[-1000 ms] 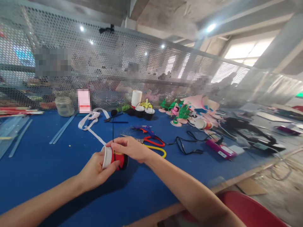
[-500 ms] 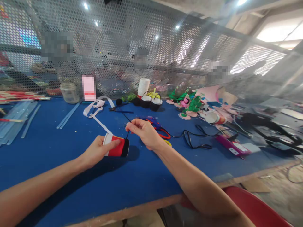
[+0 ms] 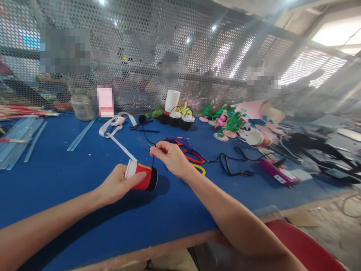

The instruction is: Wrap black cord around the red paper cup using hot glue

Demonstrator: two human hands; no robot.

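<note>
My left hand (image 3: pixel 117 185) grips a small paper cup (image 3: pixel 142 177), red with a white rim and a black base, held on its side just above the blue table (image 3: pixel 56 177). My right hand (image 3: pixel 169 156) is pinched on a thin black cord (image 3: pixel 148 141) that runs down to the cup's black end and back across the table toward a small black ball. Both hands are closed.
Behind my right hand lie red and yellow-handled scissors (image 3: pixel 196 160) and a blue glue gun (image 3: pixel 180 142). A white ribbon (image 3: pixel 117 130), jar (image 3: pixel 82 107), white cup stack (image 3: pixel 172 101), black-bottomed cups (image 3: pixel 182 120), green and pink craft pieces (image 3: pixel 225 126) and a pink box (image 3: pixel 276 171) line the back. Perforated metal screen behind; red chair at lower right.
My right hand lifted off the cup and pulled the black cord up and to the right. The cup turned so its black end faces right. The view tilted down slightly.
</note>
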